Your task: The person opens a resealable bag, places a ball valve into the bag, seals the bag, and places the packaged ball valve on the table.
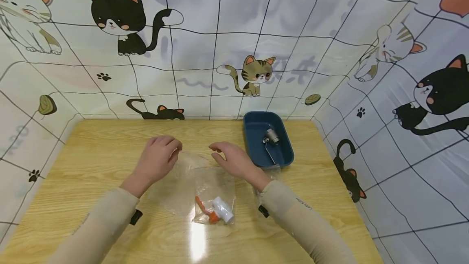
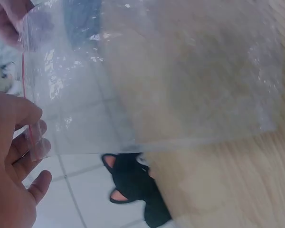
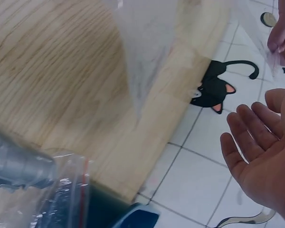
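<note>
My left hand [image 1: 160, 156] pinches a large clear zip bag [image 2: 180, 80] near one end of its red-lined edge. The bag [image 1: 174, 188] hangs down toward the table and looks flat, with nothing seen inside. My right hand [image 1: 234, 159] is by the bag's other top corner. Its fingers are loosely bent, and nothing shows between them in the right wrist view [image 3: 261, 147]. Below my hands lies a smaller clear bag [image 1: 214, 180] holding an orange piece with a handle [image 1: 213, 216] and a white wrapped piece [image 1: 222, 210].
A dark blue bin [image 1: 253, 133] stands at the back right, with a metal cylinder [image 1: 272, 136] and a thin bent metal piece [image 1: 269, 152] inside. Another clear zip bag [image 3: 69, 185] with a grey cylindrical part [image 3: 21, 164] lies beside it, under my right forearm. Cat-print sheets surround the wooden table [image 1: 102, 154].
</note>
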The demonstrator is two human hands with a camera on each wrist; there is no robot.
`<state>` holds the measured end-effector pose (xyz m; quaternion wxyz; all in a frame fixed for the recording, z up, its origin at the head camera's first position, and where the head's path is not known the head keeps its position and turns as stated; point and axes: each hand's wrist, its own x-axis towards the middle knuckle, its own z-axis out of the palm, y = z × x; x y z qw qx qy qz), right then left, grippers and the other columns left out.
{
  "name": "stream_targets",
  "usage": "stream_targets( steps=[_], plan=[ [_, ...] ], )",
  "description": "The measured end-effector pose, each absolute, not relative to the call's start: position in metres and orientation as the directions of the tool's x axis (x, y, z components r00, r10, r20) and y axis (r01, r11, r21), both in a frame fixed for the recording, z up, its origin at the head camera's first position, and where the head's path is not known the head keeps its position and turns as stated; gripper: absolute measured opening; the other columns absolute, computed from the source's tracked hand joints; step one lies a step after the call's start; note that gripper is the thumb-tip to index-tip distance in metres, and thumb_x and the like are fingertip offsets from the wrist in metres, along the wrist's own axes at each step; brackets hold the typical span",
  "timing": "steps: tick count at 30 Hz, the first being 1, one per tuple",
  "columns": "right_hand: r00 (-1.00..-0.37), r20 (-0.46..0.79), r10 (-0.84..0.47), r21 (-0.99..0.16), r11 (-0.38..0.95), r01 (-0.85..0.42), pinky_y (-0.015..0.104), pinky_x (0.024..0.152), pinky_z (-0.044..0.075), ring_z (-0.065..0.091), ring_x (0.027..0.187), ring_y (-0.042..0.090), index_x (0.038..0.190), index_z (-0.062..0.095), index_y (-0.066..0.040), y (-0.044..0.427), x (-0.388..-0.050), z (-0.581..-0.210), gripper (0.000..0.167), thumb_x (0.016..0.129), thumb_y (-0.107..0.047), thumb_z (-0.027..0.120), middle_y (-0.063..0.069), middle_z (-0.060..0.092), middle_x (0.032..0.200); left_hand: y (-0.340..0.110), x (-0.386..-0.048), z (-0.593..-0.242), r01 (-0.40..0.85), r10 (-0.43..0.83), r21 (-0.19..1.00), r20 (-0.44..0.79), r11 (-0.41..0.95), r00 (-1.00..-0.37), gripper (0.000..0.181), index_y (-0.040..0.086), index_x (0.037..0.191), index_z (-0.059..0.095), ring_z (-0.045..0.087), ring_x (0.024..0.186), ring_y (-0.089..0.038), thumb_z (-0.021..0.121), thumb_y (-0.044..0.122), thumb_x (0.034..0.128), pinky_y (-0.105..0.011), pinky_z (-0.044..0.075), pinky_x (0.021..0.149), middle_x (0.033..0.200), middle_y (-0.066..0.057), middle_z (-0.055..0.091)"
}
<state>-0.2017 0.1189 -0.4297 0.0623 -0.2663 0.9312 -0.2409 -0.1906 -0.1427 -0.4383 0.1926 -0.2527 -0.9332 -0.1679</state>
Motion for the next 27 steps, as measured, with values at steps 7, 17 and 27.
stream_targets(
  steps=[7,17,27],
  plan=[
    [-0.827,0.059,-0.559,-0.477,0.712,-0.515,0.032,0.096,0.050,0.063,0.112,0.014,0.127,0.063,-0.015,0.104,-0.195,-0.417,0.034,0.102,-0.034,0.050,-0.001,0.066,0.125,-0.121,-0.182,-0.430,0.638,0.490,0.182,0.497,0.748,-0.716,0.010,0.015,0.089,0.064,0.062,0.101,-0.026,0.068,0.006,0.0854,-0.049,0.044,0.092,0.095,-0.001,0.065],
    [-0.812,0.045,-0.582,-0.438,0.719,-0.540,0.029,0.087,0.053,0.066,0.099,0.010,0.117,0.070,-0.018,0.095,-0.185,-0.410,0.030,0.100,-0.037,0.054,-0.005,0.072,0.108,-0.105,-0.174,-0.429,0.675,0.524,0.157,0.514,0.720,-0.679,0.011,0.016,0.092,0.065,0.061,0.102,-0.025,0.070,0.008,0.0864,-0.048,0.046,0.093,0.098,-0.001,0.064],
    [-0.819,0.074,-0.570,-0.379,0.743,-0.552,0.024,0.072,0.053,0.068,0.086,0.010,0.111,0.073,-0.018,0.095,-0.181,-0.412,0.022,0.098,-0.027,0.058,-0.004,0.074,0.099,-0.100,-0.174,-0.431,0.696,0.529,0.188,0.524,0.693,-0.668,0.010,0.015,0.093,0.067,0.062,0.099,-0.024,0.070,0.007,0.0875,-0.047,0.050,0.090,0.097,-0.001,0.065]
  ],
)
